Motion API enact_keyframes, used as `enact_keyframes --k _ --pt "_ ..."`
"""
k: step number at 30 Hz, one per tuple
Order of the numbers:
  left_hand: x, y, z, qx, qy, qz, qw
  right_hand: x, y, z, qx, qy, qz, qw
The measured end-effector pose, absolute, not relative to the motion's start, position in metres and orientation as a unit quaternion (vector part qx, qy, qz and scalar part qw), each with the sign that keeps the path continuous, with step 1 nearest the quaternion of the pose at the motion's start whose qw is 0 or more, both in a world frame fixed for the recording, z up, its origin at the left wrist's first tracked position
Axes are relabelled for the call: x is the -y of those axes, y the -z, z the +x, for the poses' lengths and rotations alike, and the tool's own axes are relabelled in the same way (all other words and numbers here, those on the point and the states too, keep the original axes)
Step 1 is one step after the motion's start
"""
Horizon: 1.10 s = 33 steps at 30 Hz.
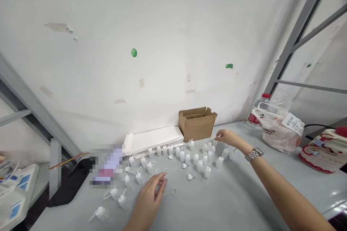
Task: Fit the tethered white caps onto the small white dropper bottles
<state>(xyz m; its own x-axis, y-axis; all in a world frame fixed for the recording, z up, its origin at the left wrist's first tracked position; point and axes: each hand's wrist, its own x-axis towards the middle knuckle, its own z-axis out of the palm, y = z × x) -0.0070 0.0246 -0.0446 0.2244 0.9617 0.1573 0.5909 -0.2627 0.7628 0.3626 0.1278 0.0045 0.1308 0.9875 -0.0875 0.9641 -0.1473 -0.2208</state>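
Many small translucent squeeze bottles (207, 173), mostly with white caps and looped straps, stand in a loose spread over the grey table. At the right of this group, my right hand (227, 138) pinches the top of a small bottle (215, 142) near the cardboard box. My left hand (152, 193) is at the front of the group, thumb and fingertips brought together. Anything between those fingertips is too small to make out. Beside them lies a thin strap with a ring (174, 191). Loose white caps (189, 177) with thin tips lie between the hands.
An open cardboard box (199, 126) and flat white packages (155, 139) stand against the wall. A plastic bag (280, 133), a water bottle (253, 119) and a decorated red-and-white item (322, 151) are at the right. A black object (70, 184) and white power strip (18, 195) are left.
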Motion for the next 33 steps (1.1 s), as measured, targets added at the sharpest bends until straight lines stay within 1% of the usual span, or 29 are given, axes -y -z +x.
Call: enact_keyframes --k 7,11,17,27,30,33 --pt "-0.024 0.044 -0.007 -0.536 -0.317 0.73 0.282 -0.112 -0.016 0.361 0.647 -0.073 -0.752 0.104" --pt "-0.023 0.042 -0.007 -0.545 -0.302 0.729 0.283 -0.099 -0.023 0.352 0.685 -0.068 -0.714 0.129" --pt "-0.024 0.044 -0.008 -0.539 -0.302 0.743 0.258 -0.09 -0.017 0.336 0.745 -0.098 -0.651 0.108" --pt "-0.024 0.049 -0.008 -0.523 -0.312 0.753 0.25 -0.091 -0.006 0.326 0.756 -0.047 -0.647 0.087" --pt "-0.023 0.048 -0.006 -0.515 -0.303 0.763 0.245 -0.088 -0.016 0.328 0.75 -0.025 -0.652 0.105" --pt "-0.022 0.047 -0.003 -0.51 -0.277 0.777 0.245 -0.07 -0.039 0.32 0.751 -0.004 -0.645 0.144"
